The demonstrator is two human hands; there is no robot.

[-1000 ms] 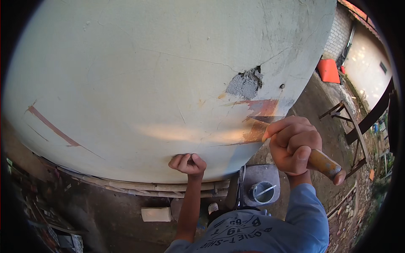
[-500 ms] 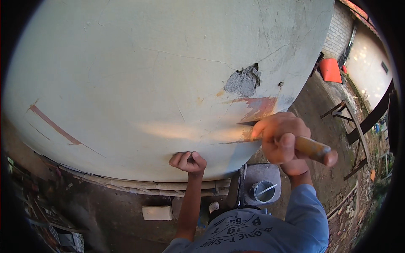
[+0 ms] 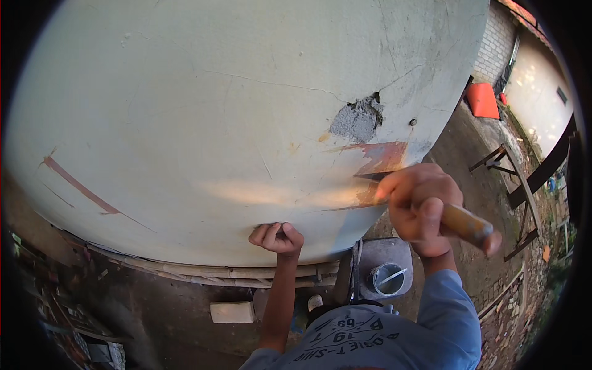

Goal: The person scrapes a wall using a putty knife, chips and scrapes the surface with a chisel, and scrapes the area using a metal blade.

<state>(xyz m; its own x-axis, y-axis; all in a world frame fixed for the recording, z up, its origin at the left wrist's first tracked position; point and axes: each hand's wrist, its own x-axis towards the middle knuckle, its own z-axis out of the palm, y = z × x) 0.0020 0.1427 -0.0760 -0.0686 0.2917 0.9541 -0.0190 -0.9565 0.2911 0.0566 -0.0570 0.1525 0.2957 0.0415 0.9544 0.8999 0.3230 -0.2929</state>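
My right hand [image 3: 425, 203] is closed round a scraper with a thick wooden handle [image 3: 470, 226]. The scraper's dark, pointed blade [image 3: 370, 177] reaches left from my fingers, over a reddish-brown patch [image 3: 383, 157] on the pale wall [image 3: 185, 123]. Whether the blade touches the wall I cannot tell. Lower and further left, my left hand [image 3: 276, 238] rests against the wall with its fingers curled in; anything inside them is hidden. Above the brown patch is a hole with rough grey filling [image 3: 357, 120], and thin cracks run out from it.
Below the wall, a bucket with a pale stick in it [image 3: 388, 279] stands on a grey seat [image 3: 398, 250]. Bamboo poles [image 3: 203, 275] run along the wall's foot, with a pale block [image 3: 232, 312] on the ground. At right are a wooden frame [image 3: 524, 191] and an orange object [image 3: 483, 100].
My right hand has shifted slightly right with the scraper, and the blade tip has moved right over the brown patch. My left hand stays at nearly the same place on the wall.
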